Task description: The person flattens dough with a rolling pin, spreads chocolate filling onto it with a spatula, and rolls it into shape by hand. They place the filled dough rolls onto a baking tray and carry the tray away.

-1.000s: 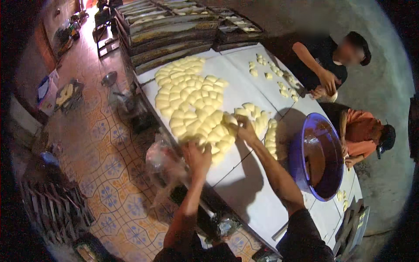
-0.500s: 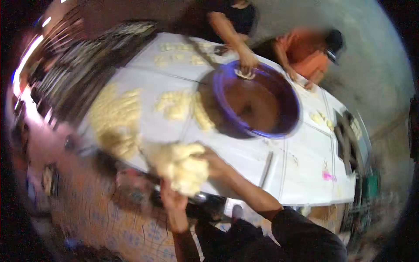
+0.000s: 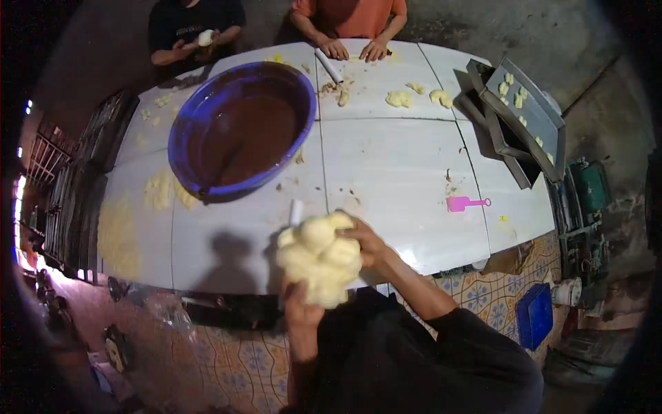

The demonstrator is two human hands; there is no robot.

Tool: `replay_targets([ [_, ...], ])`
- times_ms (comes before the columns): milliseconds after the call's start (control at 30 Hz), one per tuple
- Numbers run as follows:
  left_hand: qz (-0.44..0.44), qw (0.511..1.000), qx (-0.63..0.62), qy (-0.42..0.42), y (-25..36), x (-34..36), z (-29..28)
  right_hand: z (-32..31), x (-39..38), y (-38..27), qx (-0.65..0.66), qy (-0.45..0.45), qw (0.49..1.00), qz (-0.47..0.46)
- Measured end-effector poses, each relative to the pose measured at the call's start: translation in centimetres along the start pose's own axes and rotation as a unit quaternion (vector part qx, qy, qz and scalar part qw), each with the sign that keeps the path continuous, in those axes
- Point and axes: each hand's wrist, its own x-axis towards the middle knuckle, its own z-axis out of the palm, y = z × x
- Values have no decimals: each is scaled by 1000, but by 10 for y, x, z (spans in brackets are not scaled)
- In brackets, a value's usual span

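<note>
Both my hands grip a cluster of pale yellow dough pieces (image 3: 318,259), raised above the near edge of the white tiled table (image 3: 389,172). My left hand (image 3: 302,307) holds it from the lower left, and my right hand (image 3: 360,238) has fingers curled on its upper right. A white cylindrical rod (image 3: 296,210) shows just behind the dough, partly hidden. A large blue tub (image 3: 298,143) with brown filling stands on the table beyond, to the left. A pink scoop (image 3: 463,204) lies to the right.
Across the table, a co-worker in black (image 3: 203,10) holds a pale ball; another in orange (image 3: 348,14) has both hands at another rod (image 3: 329,65). Stacked metal trays (image 3: 524,124) are at right, racked trays (image 3: 83,200) at left, a blue crate (image 3: 534,314) lower right.
My hands have lifted a cluster of dough off the spread-out batch and carried it rightward along the table. The view has swung round, bringing the right-hand trays and pink scoop to the fore.
</note>
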Motion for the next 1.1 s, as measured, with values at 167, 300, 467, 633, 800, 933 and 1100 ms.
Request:
replay_targets([
  [167, 36, 992, 100, 64, -53, 44, 13, -74, 19, -36, -86, 36, 995, 18],
  [300, 25, 779, 592, 205, -53, 53, -40, -80, 4, -62, -657, 182, 730, -51],
  [467, 287, 384, 842, 246, -72, 29, -19, -61, -14, -74, -723, 195, 654, -103],
  [633, 291, 559, 776, -38, -61, 83, 75, -52, -17, -92, -664, 158, 723, -105],
  [800, 21, 615, 762, -199, -62, 177, 79, -61, -10, -97, -621, 152, 748, -180],
  [933, 38, 619, 757, -205, -67, 189, 55, -62, -17, -120, -496, 294, 767, -283],
  [1100, 161, 602, 768, -149, -73, 192, 28, -8, -35, -188, -386, 244, 697, -553],
])
